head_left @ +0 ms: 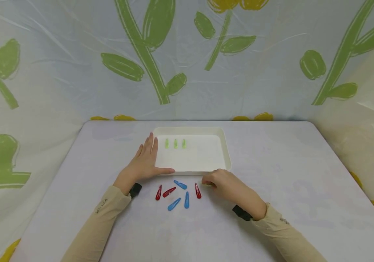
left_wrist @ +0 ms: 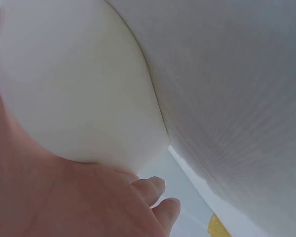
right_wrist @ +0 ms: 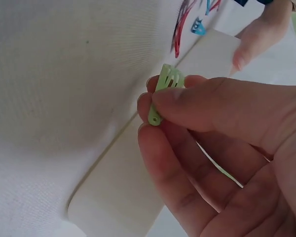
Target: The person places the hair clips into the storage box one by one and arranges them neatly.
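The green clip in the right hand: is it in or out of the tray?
Out: the right hand pinches the green clip outside the tray, in front of its near edge.

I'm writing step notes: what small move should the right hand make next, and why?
Probably lift the pale green, tapered hair clip over the near wall of the white rectangular tray and lay it right of the three matching green clips inside: the right hand pinches it by that wall, and those three lie in a row with bare floor to their right.
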A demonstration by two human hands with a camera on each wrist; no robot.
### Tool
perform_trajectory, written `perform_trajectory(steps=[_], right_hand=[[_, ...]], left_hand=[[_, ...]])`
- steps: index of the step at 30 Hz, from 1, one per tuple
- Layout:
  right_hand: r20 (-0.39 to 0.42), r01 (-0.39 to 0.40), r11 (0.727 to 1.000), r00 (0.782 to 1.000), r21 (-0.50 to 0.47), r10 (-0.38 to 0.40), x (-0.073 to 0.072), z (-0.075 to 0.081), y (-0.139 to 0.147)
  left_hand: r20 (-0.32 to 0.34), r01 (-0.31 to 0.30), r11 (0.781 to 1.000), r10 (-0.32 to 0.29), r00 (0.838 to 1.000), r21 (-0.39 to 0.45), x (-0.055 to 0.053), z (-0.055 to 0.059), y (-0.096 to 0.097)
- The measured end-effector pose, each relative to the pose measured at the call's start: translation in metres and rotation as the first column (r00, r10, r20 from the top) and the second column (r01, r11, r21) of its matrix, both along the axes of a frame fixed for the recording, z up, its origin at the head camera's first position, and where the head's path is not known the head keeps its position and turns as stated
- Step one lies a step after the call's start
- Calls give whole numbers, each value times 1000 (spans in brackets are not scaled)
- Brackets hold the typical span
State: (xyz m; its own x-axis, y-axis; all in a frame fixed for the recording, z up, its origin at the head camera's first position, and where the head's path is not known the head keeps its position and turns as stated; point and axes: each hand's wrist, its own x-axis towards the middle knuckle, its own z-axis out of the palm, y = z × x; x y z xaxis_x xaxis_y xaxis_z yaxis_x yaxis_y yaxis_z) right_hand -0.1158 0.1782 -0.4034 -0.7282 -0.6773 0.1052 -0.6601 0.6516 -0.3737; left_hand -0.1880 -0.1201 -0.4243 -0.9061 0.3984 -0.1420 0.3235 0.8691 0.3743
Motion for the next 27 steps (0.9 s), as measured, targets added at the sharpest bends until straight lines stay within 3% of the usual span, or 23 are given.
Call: perform_trajectory(steps=[7,15,27], right_hand=[[40,-35,998,999,-57,37,0,6,0],[179,-56,983,980,-175,88,0,12,1],[310,32,966,949,-256,51,3,19,2]], left_hand=[[-1,-4,1000,4,1000,-3,-2,-3,0],[6,-5,1000,5,1000,4,-1,-3,-1],[-1,-5,1000,5,1000,2,-2,-4,-1]])
